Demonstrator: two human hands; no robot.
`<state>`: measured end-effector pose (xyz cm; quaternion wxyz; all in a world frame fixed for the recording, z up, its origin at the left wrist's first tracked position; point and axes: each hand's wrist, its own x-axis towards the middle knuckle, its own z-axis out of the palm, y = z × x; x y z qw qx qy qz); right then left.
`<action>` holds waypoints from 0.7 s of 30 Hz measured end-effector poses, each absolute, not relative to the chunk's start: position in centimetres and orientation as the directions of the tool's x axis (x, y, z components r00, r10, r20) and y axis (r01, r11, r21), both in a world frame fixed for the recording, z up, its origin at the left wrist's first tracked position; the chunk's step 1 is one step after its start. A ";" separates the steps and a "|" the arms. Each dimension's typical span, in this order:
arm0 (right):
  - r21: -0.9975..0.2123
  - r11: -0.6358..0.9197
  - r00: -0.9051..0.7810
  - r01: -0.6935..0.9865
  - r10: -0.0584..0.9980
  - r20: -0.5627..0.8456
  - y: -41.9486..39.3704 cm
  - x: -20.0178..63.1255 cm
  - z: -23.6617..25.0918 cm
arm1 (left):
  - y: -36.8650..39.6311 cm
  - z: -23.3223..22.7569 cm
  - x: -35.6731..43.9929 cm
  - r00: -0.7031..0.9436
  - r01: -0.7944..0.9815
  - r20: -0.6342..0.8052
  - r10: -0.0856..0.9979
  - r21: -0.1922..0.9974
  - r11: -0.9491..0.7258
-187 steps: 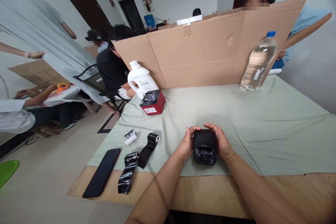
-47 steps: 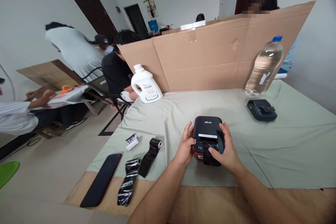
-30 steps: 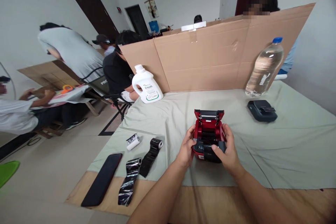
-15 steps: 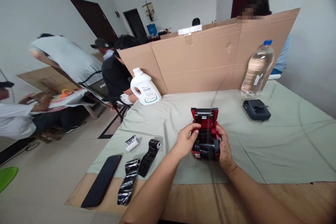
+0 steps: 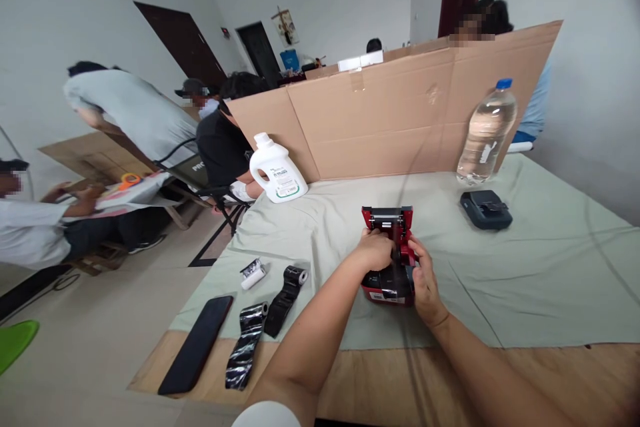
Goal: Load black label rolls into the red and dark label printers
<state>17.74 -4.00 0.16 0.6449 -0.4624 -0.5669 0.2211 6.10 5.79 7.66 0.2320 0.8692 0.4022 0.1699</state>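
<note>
Spare rolls (image 5: pixel 280 300) lie left on the bench (image 5: pixel 525 280). Printer (image 5: pixel 387 250) mid-bench, lid up. Left hand (image 5: pixel 374 248) reaches into the bay, fingers curled, grip unclear; right hand (image 5: pixel 419 273) clasps the side. Step: roll handling in the bay. Next needs steady body, square roll.

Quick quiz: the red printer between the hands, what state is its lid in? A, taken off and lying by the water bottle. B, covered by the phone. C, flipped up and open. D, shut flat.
C: the red printer has its lid standing up at the far side, with the left hand reaching into the open bay and the right hand at its side.
</note>
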 end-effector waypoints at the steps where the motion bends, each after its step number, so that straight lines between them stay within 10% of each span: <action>1: -0.848 0.471 0.260 0.245 0.810 0.525 -4.0 17.7 0.2 | 5.6 7.9 6.0 0.619 0.627 0.100 0.779 0.534 -0.567; 7: -0.842 0.488 0.248 0.229 0.807 0.535 -4.2 17.9 0.4 | 4.2 9.4 5.1 0.571 0.625 0.062 0.818 0.613 -0.483; 15: -0.823 0.512 0.224 0.248 0.796 0.563 -4.1 18.1 0.3 | 1.3 9.7 -2.1 0.449 -0.084 0.096 0.888 0.994 -0.066; 21: -0.814 0.520 0.232 0.261 0.785 0.575 -4.0 17.9 0.3 | 1.8 10.2 -15.1 0.296 0.251 -0.160 0.942 0.964 0.085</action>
